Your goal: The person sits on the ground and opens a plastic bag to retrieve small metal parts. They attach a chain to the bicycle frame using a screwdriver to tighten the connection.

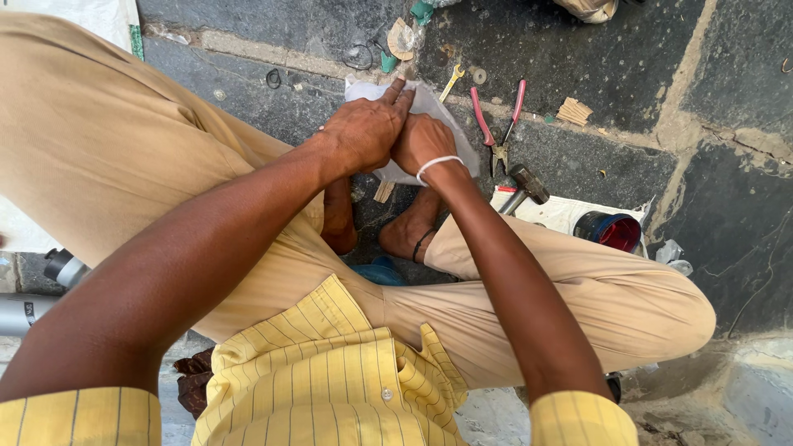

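Note:
I sit cross-legged on a dark stone floor. Both hands rest on a white sheet lying on the floor in front of my bare feet. My left hand lies flat on the sheet with its fingers stretched forward. Close beside it, my right hand is curled into a fist and presses on the sheet; a white band circles its wrist. What the right fist may enclose is hidden.
Red-handled pliers and a small yellow spanner lie beyond the sheet. A hammer rests to the right, near a dark tin with red inside. A grey cylinder lies at the left. Small washers and scraps dot the floor.

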